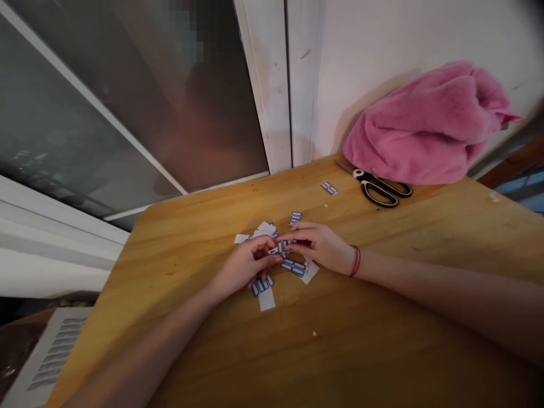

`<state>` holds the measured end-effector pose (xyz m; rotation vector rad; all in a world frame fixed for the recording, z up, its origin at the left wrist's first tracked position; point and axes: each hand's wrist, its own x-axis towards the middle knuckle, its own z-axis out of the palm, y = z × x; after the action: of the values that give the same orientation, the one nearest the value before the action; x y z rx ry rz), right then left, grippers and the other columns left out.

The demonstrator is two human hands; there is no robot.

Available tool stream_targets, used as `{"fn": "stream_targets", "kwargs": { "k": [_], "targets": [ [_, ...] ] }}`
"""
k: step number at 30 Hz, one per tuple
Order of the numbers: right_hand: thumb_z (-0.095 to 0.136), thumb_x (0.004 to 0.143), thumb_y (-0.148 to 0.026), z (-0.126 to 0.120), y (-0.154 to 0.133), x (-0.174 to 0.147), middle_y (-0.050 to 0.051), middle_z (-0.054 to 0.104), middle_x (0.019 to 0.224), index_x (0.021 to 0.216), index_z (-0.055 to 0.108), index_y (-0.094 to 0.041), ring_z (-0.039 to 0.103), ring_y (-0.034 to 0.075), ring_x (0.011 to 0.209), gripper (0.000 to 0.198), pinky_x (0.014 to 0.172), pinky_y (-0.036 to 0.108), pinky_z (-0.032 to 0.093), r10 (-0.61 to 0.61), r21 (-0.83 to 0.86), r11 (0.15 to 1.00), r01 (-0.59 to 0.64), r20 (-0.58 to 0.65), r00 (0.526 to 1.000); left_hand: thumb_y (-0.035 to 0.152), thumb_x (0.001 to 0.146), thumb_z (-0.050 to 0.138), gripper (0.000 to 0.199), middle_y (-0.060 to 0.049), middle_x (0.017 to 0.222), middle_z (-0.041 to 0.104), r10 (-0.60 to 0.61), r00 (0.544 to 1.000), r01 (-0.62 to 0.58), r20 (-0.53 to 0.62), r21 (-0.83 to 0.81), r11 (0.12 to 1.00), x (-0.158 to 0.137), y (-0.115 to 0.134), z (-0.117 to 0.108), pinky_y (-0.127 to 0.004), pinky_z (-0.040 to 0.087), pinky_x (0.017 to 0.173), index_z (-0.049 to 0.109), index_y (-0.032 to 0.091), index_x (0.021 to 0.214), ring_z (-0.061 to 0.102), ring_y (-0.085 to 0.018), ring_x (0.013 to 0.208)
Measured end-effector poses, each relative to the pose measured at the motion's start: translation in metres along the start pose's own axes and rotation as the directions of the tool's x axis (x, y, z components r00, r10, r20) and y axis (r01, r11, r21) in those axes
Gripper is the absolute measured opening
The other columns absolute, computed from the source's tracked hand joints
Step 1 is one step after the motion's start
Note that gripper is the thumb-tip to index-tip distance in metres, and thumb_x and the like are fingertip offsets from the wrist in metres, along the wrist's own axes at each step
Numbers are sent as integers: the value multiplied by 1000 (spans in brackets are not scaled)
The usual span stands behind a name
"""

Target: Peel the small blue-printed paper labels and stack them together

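The small cards (293,267) bore white rectangles edged in blue, repeated side by side. The slips (267,300) among them were white, one with faint dark marks. Warm yellow-brown, streaked with darker wood grain, was the tabletop (361,345). The scissors (364,179) had black handles lined in white and a grey blade. The fluffy cloth (425,124) was pink, the bracelet (355,261) red. Behind, the wall (365,51) was off-white, the door frame (272,85) white, and the glass panel (191,113) dark grey-brown with a blurred reddish patch.
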<state>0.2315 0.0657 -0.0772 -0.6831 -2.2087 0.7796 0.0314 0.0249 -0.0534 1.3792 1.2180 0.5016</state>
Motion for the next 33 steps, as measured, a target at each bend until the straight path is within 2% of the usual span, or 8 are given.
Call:
{"fn": "stream_targets", "kwargs": {
  "k": [6, 9, 15, 19, 23, 28, 31, 33],
  "targets": [
    [61, 83, -23, -3, -7, 1, 2, 61, 83, 104, 66, -17, 51, 9, 67, 23, 61, 21, 42, 86, 53, 995, -89, 64, 994, 29, 76, 64, 21, 8, 54, 50, 57, 998, -58, -23, -38, 998, -1, -1, 3, -12, 32, 27, 45, 21, 80, 49, -7, 39],
    [64, 81, -22, -4, -8, 2, 0, 61, 80, 101, 64, -17, 49, 8, 63, 21, 59, 20, 40, 144, 81, 986, -148, 60, 988, 29, 78, 63, 18, 8, 55, 50, 84, 996, -85, -6, -32, 996, -2, 0, 2, -12, 34, 29, 47, 20, 82, 45, -5, 37],
    [67, 77, -18, -2, -8, 1, -2, 55, 73, 100, 62, -16, 46, 7, 60, 24, 57, 19, 38, 108, 56, 992, -114, 92, 990, 34, 79, 62, 20, 7, 58, 52, 82, 996, -81, 21, -71, 994, -3, -1, 2, -14, 37, 30, 48, 20, 82, 49, -7, 41],
    [68, 77, -24, -2, -8, 1, -3, 49, 70, 99, 60, -16, 44, 7, 58, 25, 55, 20, 37, 85, 98, 991, -96, 107, 991, 36, 81, 60, 20, 7, 53, 50, 87, 996, -87, -15, 1, 996, -5, 2, 5, -14, 36, 31, 48, 19, 79, 44, -5, 36],
    [62, 81, -37, -17, -1, 9, -3, 49, 70, 99, 57, -15, 44, 8, 60, 30, 54, 20, 37, 139, 204, 965, -163, 124, 982, 37, 83, 57, 20, 7, 52, 48, 120, 989, -122, -88, -27, 992, -4, 2, 4, -13, 32, 32, 50, 18, 82, 40, -4, 35],
    [70, 69, -50, -50, 3, 25, 3, 54, 86, 91, 59, -15, 49, 14, 77, 43, 70, 27, 41, 118, -117, 990, -80, 365, 924, 37, 82, 59, 22, 8, 54, 43, 114, 983, -124, -142, -64, 990, -1, 0, 1, -12, 27, 32, 51, 17, 83, 35, -2, 36],
    [75, 64, -47, -59, -1, 27, 9, 55, 99, 99, 58, -12, 50, 20, 91, 53, 80, 33, 40, 161, -318, 948, -16, 437, 885, 39, 82, 59, 23, 8, 52, 41, 100, 985, -112, -144, -81, 990, 0, 0, 1, -12, 26, 31, 51, 18, 83, 33, -3, 36],
    [75, 66, -43, -59, -4, 26, 11, 55, 101, 98, 61, -11, 49, 24, 96, 46, 82, 35, 39, 160, -404, 913, 54, 477, 864, 40, 82, 59, 23, 8, 52, 40, 88, 986, -102, -143, -96, 990, -1, 0, 1, -13, 25, 31, 51, 18, 83, 33, -3, 36]
  ]
}}
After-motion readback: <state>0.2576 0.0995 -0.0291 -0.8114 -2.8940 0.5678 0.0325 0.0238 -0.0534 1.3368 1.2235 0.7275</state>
